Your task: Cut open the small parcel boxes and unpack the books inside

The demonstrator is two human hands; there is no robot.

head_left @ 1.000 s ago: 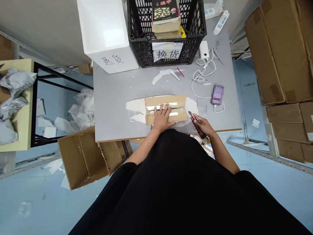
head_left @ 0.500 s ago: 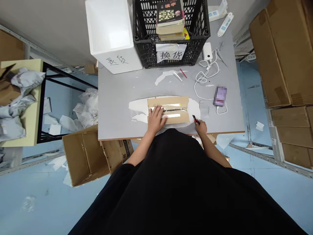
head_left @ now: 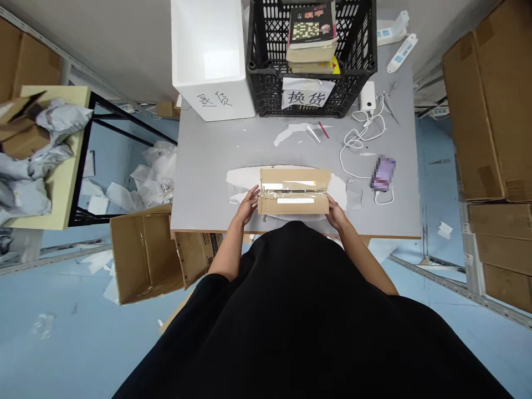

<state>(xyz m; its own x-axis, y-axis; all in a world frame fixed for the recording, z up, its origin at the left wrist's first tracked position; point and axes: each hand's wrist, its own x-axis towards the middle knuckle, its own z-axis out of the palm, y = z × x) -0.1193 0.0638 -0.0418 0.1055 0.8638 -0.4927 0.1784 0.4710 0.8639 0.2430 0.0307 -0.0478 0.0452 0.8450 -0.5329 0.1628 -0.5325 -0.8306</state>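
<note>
Noted: two hands, the left hand (head_left: 248, 204) and the right hand (head_left: 336, 214), each touching one end of a single flat cardboard carton (head_left: 294, 180). Fingers of the left hand (head_left: 251, 194) are spread against the carton's left end; the right hand curves around the right end. Whether either grips or merely rests cannot be determined. The carton lies between the hands on the grey tabletop (head_left: 203, 166), its brown corrugated surface crossed by one glossy strip of clear tape (head_left: 293, 192) and two white strips. One white sheet (head_left: 239, 180) lies beneath it, showing on both sides.

Ahead of the hands stand one black plastic crate (head_left: 266, 94) with a lattice wall, holding at least three books (head_left: 311, 41), and one white foam box (head_left: 210, 55). Ahead of the right hand lie one phone (head_left: 383, 173), its screen blurred, one white power bank (head_left: 368, 96) and one looped white cable (head_left: 353, 147).
</note>
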